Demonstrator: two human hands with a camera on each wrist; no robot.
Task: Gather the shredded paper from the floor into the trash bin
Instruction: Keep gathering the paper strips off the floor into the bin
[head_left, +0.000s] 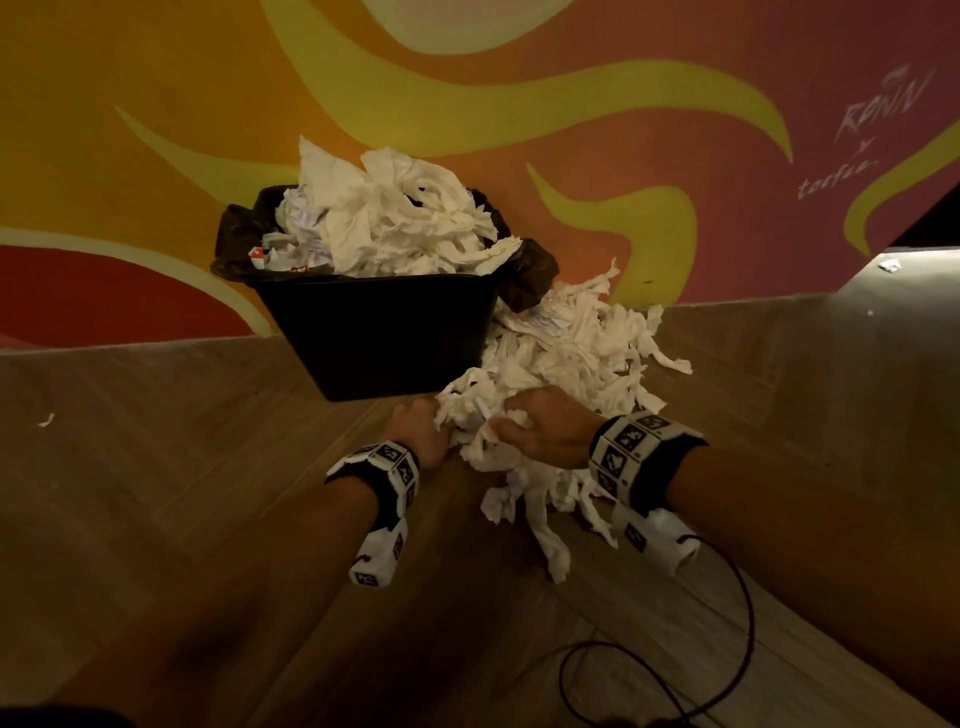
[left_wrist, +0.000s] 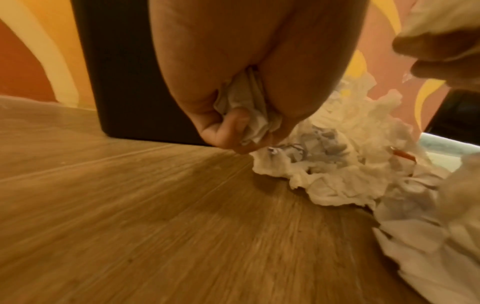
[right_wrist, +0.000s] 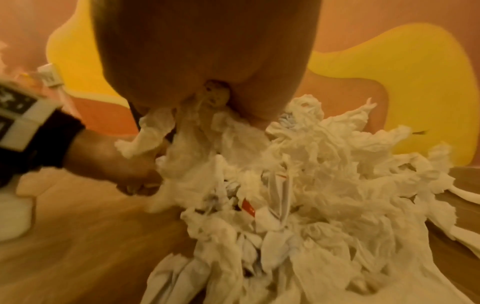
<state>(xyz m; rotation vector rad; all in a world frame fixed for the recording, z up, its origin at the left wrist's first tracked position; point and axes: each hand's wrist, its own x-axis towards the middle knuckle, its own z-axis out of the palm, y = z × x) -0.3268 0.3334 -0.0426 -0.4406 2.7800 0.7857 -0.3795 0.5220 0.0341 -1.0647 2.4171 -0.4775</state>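
Head view: high, looking forward and down, trash bin (head_left: 384, 332) at frame centre against painted wall (head_left: 156, 104). Left wrist view: low over floor (left_wrist: 130, 205), very close behind left hand (left_wrist: 233, 86). Right wrist view: close behind right hand (right_wrist: 207, 51). Shared by all three: shredded paper (head_left: 566, 353), floor, wall.

A: Trash bin (head_left: 384, 338)?

B: Black, dark liner over the rim, upright on the wood floor against the painted wall. Heaped above its rim with white crumpled strips.

A: And the shredded paper (head_left: 571, 353)?

B: White torn strips (a few printed or red-marked scraps mixed in), piled loose on the floor just right of the bin, touching its side, trailing toward the camera.
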